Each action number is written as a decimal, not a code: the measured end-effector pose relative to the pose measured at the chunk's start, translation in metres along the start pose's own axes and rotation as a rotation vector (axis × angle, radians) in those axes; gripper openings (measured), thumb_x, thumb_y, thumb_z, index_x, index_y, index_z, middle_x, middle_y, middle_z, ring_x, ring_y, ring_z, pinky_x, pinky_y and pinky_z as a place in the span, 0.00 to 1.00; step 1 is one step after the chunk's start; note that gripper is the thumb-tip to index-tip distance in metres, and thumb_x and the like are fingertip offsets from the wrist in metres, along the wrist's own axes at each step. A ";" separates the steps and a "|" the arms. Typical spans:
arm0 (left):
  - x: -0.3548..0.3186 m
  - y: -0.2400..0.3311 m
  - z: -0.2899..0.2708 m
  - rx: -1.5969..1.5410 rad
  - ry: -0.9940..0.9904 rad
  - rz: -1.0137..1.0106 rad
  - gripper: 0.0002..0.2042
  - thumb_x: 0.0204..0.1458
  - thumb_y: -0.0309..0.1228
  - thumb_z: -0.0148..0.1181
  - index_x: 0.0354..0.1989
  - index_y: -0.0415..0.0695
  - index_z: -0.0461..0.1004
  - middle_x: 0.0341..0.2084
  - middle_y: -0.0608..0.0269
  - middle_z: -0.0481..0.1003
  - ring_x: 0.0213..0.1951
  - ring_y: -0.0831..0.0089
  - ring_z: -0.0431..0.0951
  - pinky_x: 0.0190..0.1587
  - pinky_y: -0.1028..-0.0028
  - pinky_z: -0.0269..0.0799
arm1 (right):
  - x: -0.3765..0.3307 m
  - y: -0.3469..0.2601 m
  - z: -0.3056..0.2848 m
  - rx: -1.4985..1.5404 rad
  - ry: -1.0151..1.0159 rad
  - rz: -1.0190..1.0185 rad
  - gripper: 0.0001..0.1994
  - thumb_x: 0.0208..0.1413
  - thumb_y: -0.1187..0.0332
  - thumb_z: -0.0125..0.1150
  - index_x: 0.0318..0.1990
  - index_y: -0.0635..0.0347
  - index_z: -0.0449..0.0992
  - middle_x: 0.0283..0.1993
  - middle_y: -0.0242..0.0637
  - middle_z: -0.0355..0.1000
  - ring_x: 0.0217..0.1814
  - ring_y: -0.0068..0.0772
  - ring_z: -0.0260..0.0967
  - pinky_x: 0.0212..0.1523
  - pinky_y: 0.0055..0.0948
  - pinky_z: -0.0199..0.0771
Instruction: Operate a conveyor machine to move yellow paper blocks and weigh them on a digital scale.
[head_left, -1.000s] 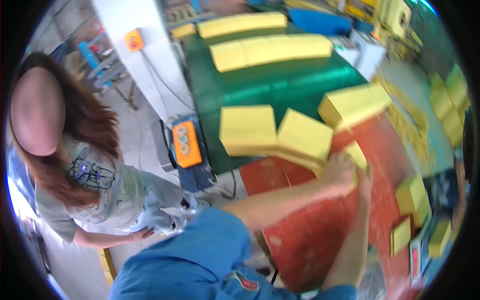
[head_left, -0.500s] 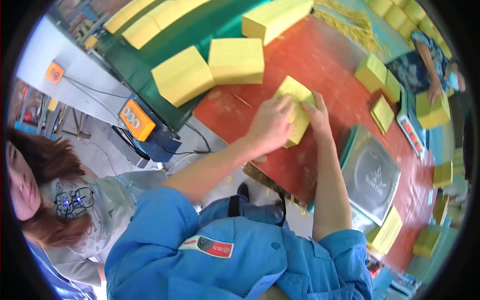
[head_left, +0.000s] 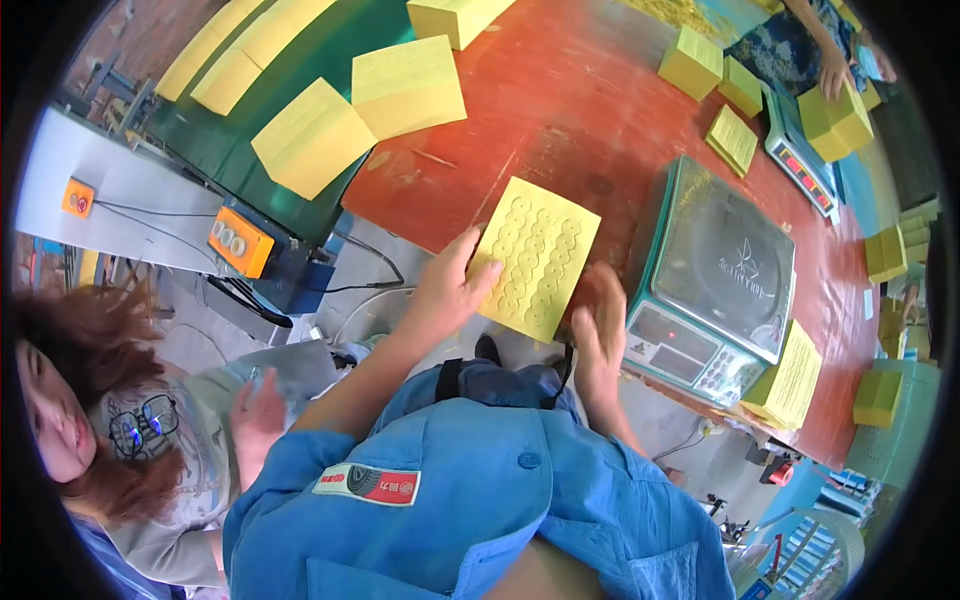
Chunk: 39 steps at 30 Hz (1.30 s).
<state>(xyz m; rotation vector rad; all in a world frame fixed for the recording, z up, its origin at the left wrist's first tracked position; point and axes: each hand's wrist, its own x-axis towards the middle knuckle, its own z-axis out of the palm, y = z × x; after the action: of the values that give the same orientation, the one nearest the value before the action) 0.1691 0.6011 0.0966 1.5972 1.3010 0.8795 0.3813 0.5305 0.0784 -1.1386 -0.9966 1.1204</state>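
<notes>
A stack of yellow paper (head_left: 540,258), its top sheet stamped with rows of round coin-like shapes, is held up near the front edge of the red table. My left hand (head_left: 452,285) grips its left side, thumb on top and fingers partly hidden beneath. Beside the lower right edge is my right hand (head_left: 600,335), slightly blurred, with thumb and fingers apart and loosely curved. It looks just clear of the paper, though light contact cannot be ruled out. A teal weighing scale (head_left: 715,270) with a dark, plastic-covered pan stands right of that hand.
Yellow paper blocks (head_left: 408,86) lie where the green conveyor (head_left: 215,165) meets the red table (head_left: 560,150). An orange button box (head_left: 240,243) is at its end. One person (head_left: 165,440) is close at left; another (head_left: 790,45) handles yellow blocks by a second scale (head_left: 800,155).
The paper stack has come toward me and tilted so its stamped face shows. My left hand has shifted to its left edge; my right hand has moved down from its top to beside it.
</notes>
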 end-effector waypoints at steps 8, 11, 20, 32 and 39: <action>0.000 0.037 0.004 0.722 0.068 0.447 0.27 0.57 0.28 0.59 0.64 0.32 0.62 0.65 0.37 0.59 0.62 0.41 0.66 0.62 0.57 0.66 | -0.032 0.051 -0.017 0.587 -0.059 0.631 0.24 0.69 0.60 0.43 0.63 0.70 0.63 0.64 0.49 0.67 0.66 0.44 0.64 0.70 0.44 0.58; -0.002 0.029 0.012 0.572 0.067 0.349 0.25 0.57 0.26 0.57 0.63 0.31 0.63 0.64 0.38 0.61 0.62 0.43 0.66 0.63 0.58 0.65 | -0.026 0.056 -0.012 0.766 -0.053 0.720 0.25 0.70 0.58 0.43 0.64 0.70 0.62 0.64 0.49 0.66 0.67 0.44 0.63 0.71 0.44 0.56; -0.024 0.026 -0.009 0.171 0.075 0.231 0.21 0.58 0.22 0.47 0.61 0.30 0.67 0.65 0.44 0.64 0.67 0.54 0.64 0.68 0.63 0.57 | -0.019 0.008 -0.017 0.635 -0.253 0.523 0.28 0.70 0.53 0.47 0.70 0.62 0.61 0.66 0.39 0.66 0.68 0.36 0.63 0.68 0.39 0.61; 0.045 0.136 0.180 -0.717 -0.122 0.226 0.19 0.62 0.35 0.54 0.57 0.37 0.72 0.59 0.54 0.68 0.59 0.69 0.68 0.61 0.71 0.64 | 0.021 -0.134 -0.174 -0.211 0.141 -0.512 0.28 0.70 0.52 0.45 0.63 0.69 0.69 0.73 0.51 0.56 0.76 0.46 0.51 0.73 0.44 0.49; 0.071 0.131 0.273 -0.824 -0.330 -0.214 0.18 0.60 0.40 0.59 0.49 0.38 0.76 0.36 0.63 0.78 0.38 0.77 0.76 0.38 0.73 0.71 | 0.045 -0.169 -0.221 -0.667 0.309 -0.468 0.22 0.70 0.58 0.45 0.62 0.64 0.72 0.68 0.52 0.63 0.71 0.48 0.59 0.70 0.43 0.55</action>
<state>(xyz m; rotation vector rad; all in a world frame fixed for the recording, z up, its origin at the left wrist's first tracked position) 0.4792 0.6094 0.1171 0.8798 0.7066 0.8206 0.6297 0.5290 0.2119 -1.4409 -1.3398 0.2166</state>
